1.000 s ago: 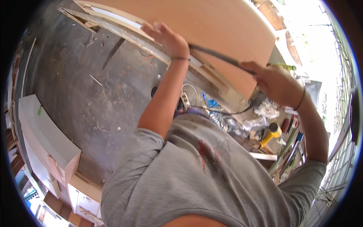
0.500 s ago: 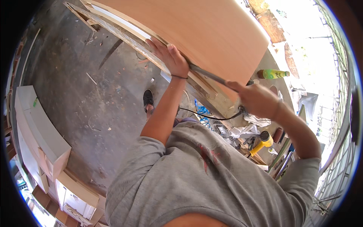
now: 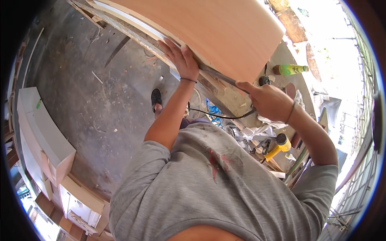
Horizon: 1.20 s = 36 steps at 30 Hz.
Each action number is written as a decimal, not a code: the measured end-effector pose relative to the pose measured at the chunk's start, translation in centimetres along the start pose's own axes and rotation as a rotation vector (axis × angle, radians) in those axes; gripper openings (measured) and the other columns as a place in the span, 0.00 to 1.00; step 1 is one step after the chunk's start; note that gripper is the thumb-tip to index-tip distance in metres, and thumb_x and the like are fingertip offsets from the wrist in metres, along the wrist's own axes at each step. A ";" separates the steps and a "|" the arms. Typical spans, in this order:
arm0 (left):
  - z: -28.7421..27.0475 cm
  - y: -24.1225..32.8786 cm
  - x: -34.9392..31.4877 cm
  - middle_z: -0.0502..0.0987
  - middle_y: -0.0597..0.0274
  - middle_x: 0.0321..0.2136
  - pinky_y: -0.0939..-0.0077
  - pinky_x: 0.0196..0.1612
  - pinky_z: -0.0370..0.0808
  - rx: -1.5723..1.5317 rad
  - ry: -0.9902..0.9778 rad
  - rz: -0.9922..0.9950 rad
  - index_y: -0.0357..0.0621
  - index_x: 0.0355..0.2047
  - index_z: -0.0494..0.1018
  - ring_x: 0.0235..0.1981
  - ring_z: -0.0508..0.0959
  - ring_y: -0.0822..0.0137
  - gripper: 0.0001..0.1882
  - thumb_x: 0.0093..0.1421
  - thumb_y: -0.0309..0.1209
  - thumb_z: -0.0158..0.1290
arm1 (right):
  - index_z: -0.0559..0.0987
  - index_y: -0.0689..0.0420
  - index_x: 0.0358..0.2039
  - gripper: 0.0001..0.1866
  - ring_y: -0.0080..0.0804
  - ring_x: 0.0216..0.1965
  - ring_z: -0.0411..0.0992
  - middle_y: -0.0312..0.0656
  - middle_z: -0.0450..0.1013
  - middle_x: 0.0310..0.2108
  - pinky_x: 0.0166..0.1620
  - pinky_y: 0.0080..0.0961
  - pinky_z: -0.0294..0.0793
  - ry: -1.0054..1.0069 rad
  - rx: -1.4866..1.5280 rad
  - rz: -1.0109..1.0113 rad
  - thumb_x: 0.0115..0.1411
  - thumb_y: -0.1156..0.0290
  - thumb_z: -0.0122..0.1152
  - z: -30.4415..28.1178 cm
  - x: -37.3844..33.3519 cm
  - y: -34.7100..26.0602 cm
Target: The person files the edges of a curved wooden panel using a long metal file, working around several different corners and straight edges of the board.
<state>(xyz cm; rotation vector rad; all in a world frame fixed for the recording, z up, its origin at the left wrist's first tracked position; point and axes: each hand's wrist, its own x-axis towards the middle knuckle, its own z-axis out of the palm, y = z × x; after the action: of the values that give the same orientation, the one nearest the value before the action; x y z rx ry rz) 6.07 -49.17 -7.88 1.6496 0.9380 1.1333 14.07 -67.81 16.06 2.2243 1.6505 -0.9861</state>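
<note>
A large light-brown wooden panel (image 3: 217, 34) lies across the workbench ahead of me. Along its near edge runs a long, flat, dark metal file (image 3: 220, 76). My right hand (image 3: 270, 103) is closed around the file's near end, just off the panel's right corner. Pressed against the file's far part and the panel edge is my left hand (image 3: 183, 64), its fingers stretched out and its thumb raised along the edge. The palm hides that end of the file.
On the bench at right are a green-labelled bottle (image 3: 290, 69), a yellow heat-gun-like tool (image 3: 278, 148), a black cable (image 3: 219, 115) and crumpled white plastic (image 3: 259, 132). A blue coiled hose (image 3: 214, 109) hangs nearby. White cabinet pieces (image 3: 46, 132) stand at left on the debris-strewn floor.
My right hand and the file have shifted slightly left along the panel edge. My left hand stays on the edge, nearly in place. The whole view has shifted a little.
</note>
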 end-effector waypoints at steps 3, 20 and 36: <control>-0.4 3.5 0.6 0.31 0.35 0.69 0.47 0.67 0.30 -0.067 0.110 0.110 0.36 0.69 0.36 0.70 0.33 0.41 0.40 0.69 0.53 0.29 | 0.62 0.52 0.60 0.31 0.45 0.21 0.75 0.48 0.73 0.17 0.26 0.39 0.74 -0.058 -0.029 0.046 0.54 0.79 0.52 -2.8 -1.8 -1.3; 1.4 1.7 -6.2 0.28 0.35 0.68 0.45 0.67 0.28 -0.085 -0.090 -0.033 0.36 0.69 0.35 0.70 0.30 0.41 0.40 0.69 0.52 0.30 | 0.64 0.52 0.60 0.29 0.44 0.22 0.74 0.45 0.71 0.16 0.29 0.39 0.72 -0.004 0.004 0.050 0.56 0.80 0.49 1.8 -3.8 1.3; 0.9 2.8 -4.6 0.30 0.36 0.69 0.44 0.66 0.30 -0.108 0.028 -0.009 0.37 0.69 0.36 0.70 0.30 0.42 0.39 0.69 0.51 0.30 | 0.65 0.47 0.61 0.32 0.41 0.21 0.74 0.44 0.72 0.17 0.29 0.38 0.72 -0.046 -0.081 0.055 0.54 0.80 0.51 -1.0 -3.7 0.0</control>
<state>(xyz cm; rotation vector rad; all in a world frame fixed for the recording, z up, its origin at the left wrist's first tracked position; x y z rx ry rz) 5.82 -54.49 -6.65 1.5445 0.8860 1.1835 13.88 -70.09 19.12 2.1659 1.5729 -0.9324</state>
